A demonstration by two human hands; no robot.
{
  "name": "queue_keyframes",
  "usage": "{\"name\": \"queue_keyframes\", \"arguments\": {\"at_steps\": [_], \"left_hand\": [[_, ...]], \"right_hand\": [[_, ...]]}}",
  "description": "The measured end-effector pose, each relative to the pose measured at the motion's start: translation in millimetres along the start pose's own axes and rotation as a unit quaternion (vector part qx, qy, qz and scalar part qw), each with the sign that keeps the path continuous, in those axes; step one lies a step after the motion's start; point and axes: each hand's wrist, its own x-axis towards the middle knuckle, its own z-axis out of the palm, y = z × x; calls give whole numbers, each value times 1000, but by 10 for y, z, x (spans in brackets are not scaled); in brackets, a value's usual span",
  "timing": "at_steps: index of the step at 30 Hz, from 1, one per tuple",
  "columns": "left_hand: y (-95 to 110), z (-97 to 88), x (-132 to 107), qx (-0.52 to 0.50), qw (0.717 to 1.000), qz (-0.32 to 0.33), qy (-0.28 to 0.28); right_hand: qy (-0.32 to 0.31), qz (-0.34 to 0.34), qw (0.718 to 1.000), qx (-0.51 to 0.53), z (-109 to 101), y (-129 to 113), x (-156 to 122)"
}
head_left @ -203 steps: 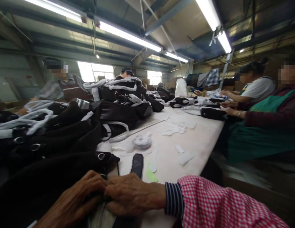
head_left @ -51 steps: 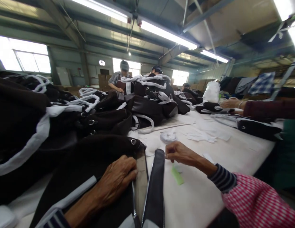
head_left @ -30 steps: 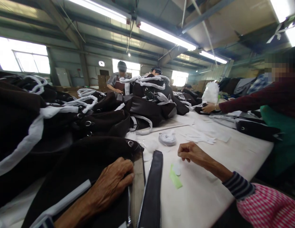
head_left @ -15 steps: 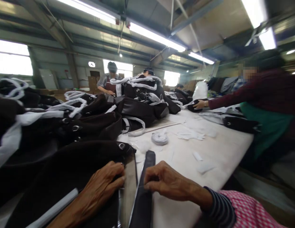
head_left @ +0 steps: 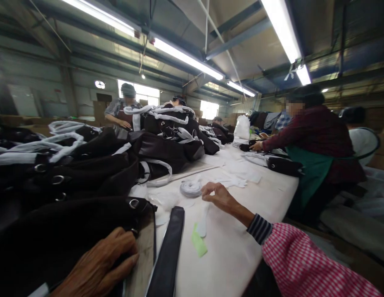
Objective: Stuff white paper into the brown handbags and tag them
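Two hands of mine are on the white table (head_left: 266, 194). My left hand (head_left: 100, 268) lies flat, fingers loosely spread, pressing on the near black bag (head_left: 65, 231), not gripping it. What the bag holds I cannot tell. Just right of that hand a long black strap (head_left: 167, 251) runs away from me, untouched. My right hand (head_left: 218, 196) hovers further out, thumb and fingertips pinched together; whether they hold anything I cannot tell. It is just beside a white roll of tape (head_left: 191, 187), not touching it. Below it lie a white strip (head_left: 203, 218) and a green slip (head_left: 199, 245). More black bags (head_left: 96, 161) with white handles are heaped to the left.
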Motion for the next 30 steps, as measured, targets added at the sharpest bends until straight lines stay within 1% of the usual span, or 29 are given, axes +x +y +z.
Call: {"name": "queue_keyframes", "arguments": {"at_steps": [2,4,8,12,16,19,23,25,28,30], "left_hand": [[26,9,-10,-8,1000,-2,16],[40,22,-16,-16,1000,-2,16],[33,36,-21,-9,1000,0,1],[14,53,-34,9,999,-23,20],[43,46,-57,7,999,-27,16],[116,-28,-57,-8,999,-39,-3],[243,-172,-18,-11,994,-55,-89],[295,-218,2,-6,992,-57,-113],[349,-237,8,-1,993,-58,-106],[371,-234,-2,-1,994,-56,-89]], "right_hand": [[-17,-14,999,-30,63,15,215],[-50,-23,996,-71,156,0,365],[-121,-43,982,-141,292,-35,511],[-163,-55,969,-175,284,-21,595],[-188,-50,963,-186,255,-48,703],[-191,-41,965,-173,262,-108,761],[-167,-20,978,-121,265,-141,776],[-151,-11,985,-84,250,-132,770],[-122,-8,992,-28,192,-158,744],[-103,-10,995,-1,126,-255,683]]}}
